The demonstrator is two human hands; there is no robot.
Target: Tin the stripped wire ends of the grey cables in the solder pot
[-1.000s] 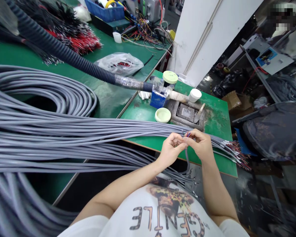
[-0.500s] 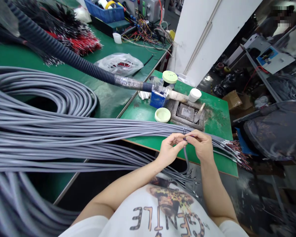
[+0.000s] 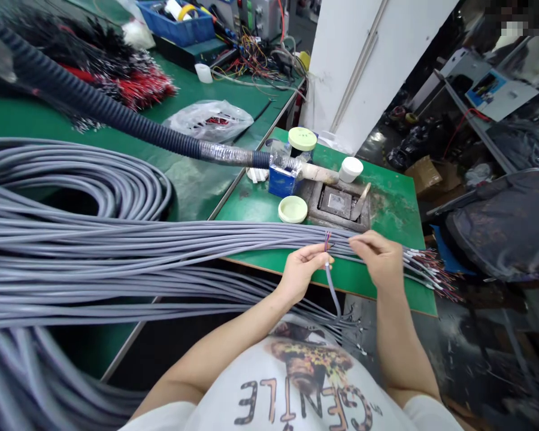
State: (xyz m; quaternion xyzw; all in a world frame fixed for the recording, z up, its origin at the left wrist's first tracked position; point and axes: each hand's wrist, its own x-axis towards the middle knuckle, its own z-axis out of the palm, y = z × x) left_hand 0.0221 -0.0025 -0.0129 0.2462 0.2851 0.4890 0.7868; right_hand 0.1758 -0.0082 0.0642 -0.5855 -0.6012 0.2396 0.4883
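My left hand (image 3: 300, 270) is closed in a pinch around the end of a grey cable (image 3: 331, 286). Thin coloured wires (image 3: 327, 240) stick up from that end, and the cable's grey length hangs down below the fingers. To the right, apart from those wires, is my right hand (image 3: 381, 258); its thumb and fingers are drawn together, and what they hold, if anything, does not show. Behind both hands runs a thick bundle of grey cables (image 3: 233, 233), its stripped ends (image 3: 433, 272) fanning out beyond my right hand at the bench's right side.
A solder pot (image 3: 339, 202) with a scraper (image 3: 362, 200) on it sits on the green bench (image 3: 397, 209). Around it are a pale green lid (image 3: 293, 209), a white tub (image 3: 351, 169) and a fume hose (image 3: 161, 129). Coiled cable (image 3: 148, 179) lies left.
My right hand has let go of the wires and moved to the right. The left hand keeps the cable end, whose wires now stand in plain sight. The view has shifted slightly.
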